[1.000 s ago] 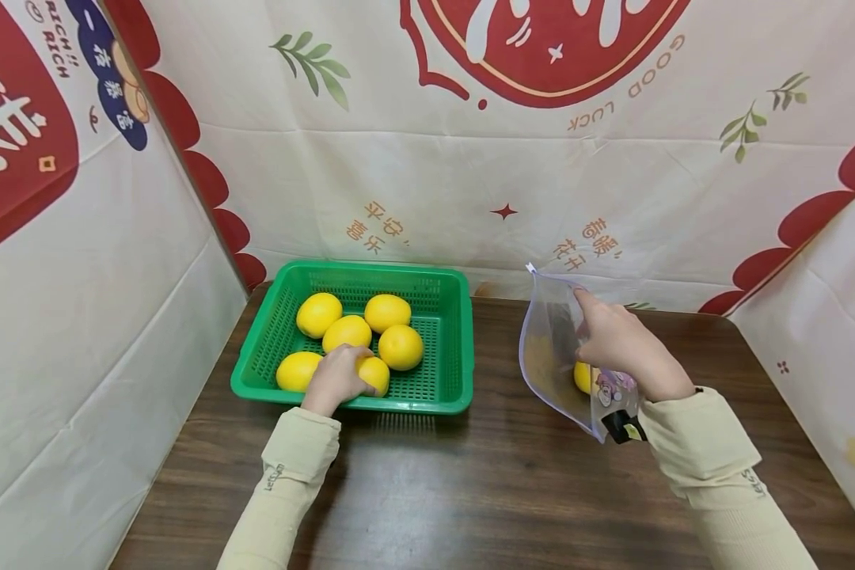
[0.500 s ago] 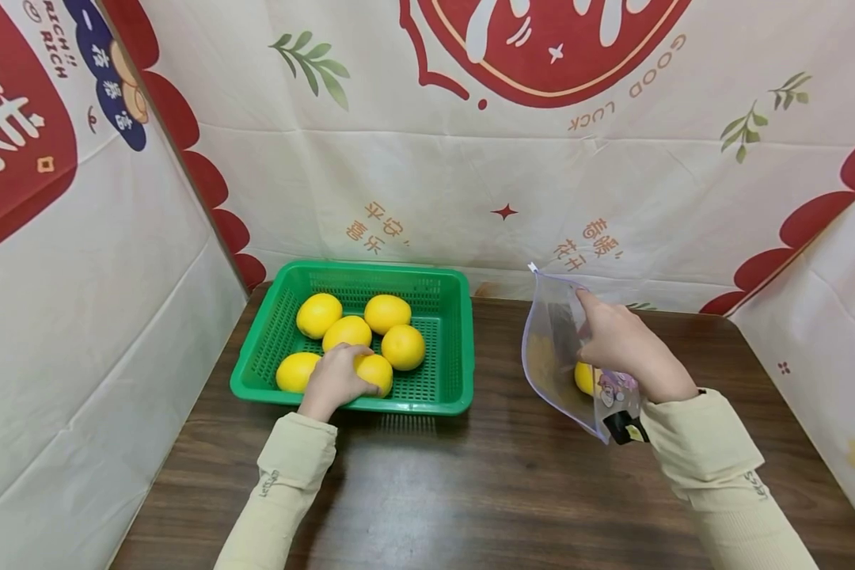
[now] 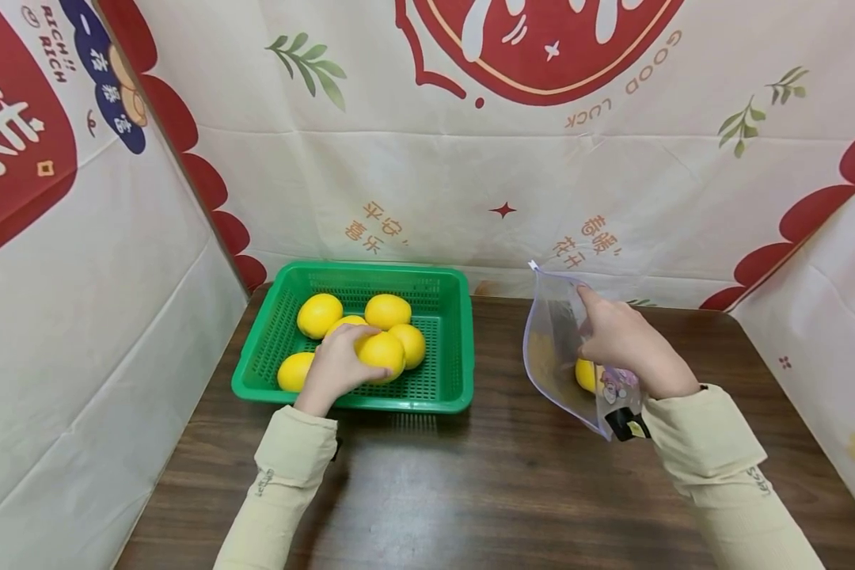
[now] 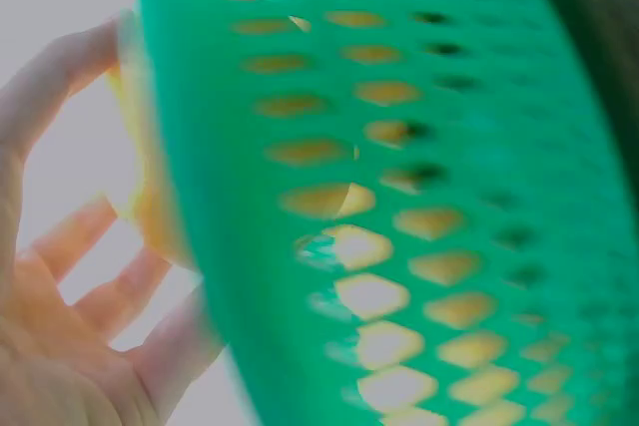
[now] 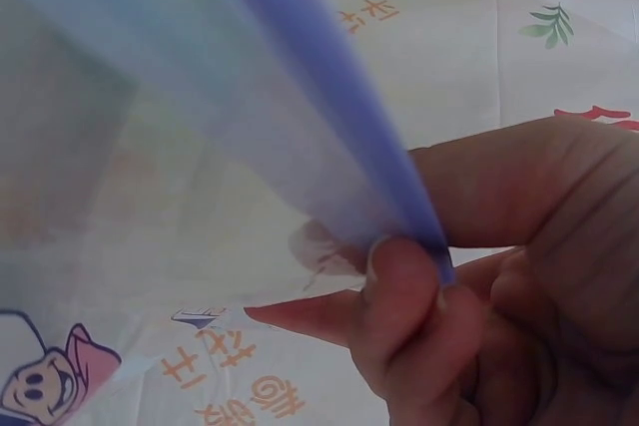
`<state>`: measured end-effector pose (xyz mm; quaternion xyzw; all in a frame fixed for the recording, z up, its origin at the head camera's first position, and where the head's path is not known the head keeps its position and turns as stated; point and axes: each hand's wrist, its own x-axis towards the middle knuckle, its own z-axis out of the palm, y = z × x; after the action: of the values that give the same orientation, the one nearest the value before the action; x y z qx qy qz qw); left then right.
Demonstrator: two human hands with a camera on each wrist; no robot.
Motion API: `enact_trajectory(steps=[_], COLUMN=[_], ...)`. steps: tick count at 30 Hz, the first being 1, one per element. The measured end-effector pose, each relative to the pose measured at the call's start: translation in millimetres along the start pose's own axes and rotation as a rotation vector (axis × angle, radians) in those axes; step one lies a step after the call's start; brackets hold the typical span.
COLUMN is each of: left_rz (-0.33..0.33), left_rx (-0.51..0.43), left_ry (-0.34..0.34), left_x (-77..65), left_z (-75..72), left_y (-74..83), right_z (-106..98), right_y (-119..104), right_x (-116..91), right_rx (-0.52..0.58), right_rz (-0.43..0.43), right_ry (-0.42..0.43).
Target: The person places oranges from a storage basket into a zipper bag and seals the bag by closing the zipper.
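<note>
My left hand (image 3: 342, 364) grips a yellow lemon (image 3: 381, 356) over the front of the green plastic basket (image 3: 463, 340); its fingers and thumb curl round the fruit. Several other lemons (image 3: 320, 315) lie in the basket, some partly covered by the hand. In the left wrist view the basket's slotted wall (image 4: 205, 187) hides much of the held fruit. On the right, my right hand (image 3: 623, 340) pinches the rim of a clear zip bag (image 3: 552, 356) with a purple edge, its mouth spread toward the left. One lemon (image 3: 586, 375) shows inside the bag.
Both the basket and the bag stand on a dark wooden table (image 3: 442, 483). A white printed cloth (image 3: 435, 182) rises as a wall behind and along both sides. A white zip slider (image 3: 533, 266) sits at the bag's upper corner.
My left hand has lifted the lemon from the basket's front edge, up and slightly right, so it now overlaps the lemons behind. The right hand and bag have hardly moved.
</note>
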<state>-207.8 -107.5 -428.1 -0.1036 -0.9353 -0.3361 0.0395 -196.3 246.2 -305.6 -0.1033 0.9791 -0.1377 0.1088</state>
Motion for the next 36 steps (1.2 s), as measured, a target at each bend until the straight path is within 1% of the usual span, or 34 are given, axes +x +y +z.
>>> enact_trajectory(steps=[3,6,8,11,15,18,21,23,25,27,30,36], left_rz=[0.023,0.071,0.109,0.182,0.256,0.297,0.332,0.339,0.329,0.311,0.281,0.261], left_rx=[-0.038,-0.086,-0.135,-0.207,-0.332,-0.424,-0.474,-0.481,-0.478,-0.458,-0.397,-0.225], left_ry=[0.003,-0.004,-0.016,-0.031,-0.052,-0.075,-0.099,-0.106,-0.109,-0.096,-0.067,-0.008], left_x=[3.0,5.7,7.5,10.5,16.6,22.3,27.1,29.8,32.5,35.4,38.0,39.5], left_z=[-5.2,-7.0,-6.1,-1.7,7.7,14.8,21.9,28.0,34.7,41.7,50.1,58.3], left_y=[19.3,41.0,56.7,79.7,108.4,128.6,146.0,154.2,159.8,162.7,164.5,166.0], right_z=[0,0,1,1,2,2,3,4,4,4,3,-2], right_y=[0,-1,-1,-2,-2,-3,-3,-3,-4,-4,-5,-7], right_x=[0,0,0,1,2,3,3,3,3,3,3,1], right_rx=[0.011,0.019,0.019,0.016,0.015,0.018,0.014,0.010,0.003,0.000,-0.019,-0.045], right_rz=[0.001,0.001,0.004,0.001,-0.003,-0.005,-0.013,-0.015,-0.018,-0.020,-0.027,-0.016], right_ry=[-0.005,-0.007,-0.009,-0.008,-0.002,0.011,0.031,0.037,0.044,0.042,0.041,-0.013])
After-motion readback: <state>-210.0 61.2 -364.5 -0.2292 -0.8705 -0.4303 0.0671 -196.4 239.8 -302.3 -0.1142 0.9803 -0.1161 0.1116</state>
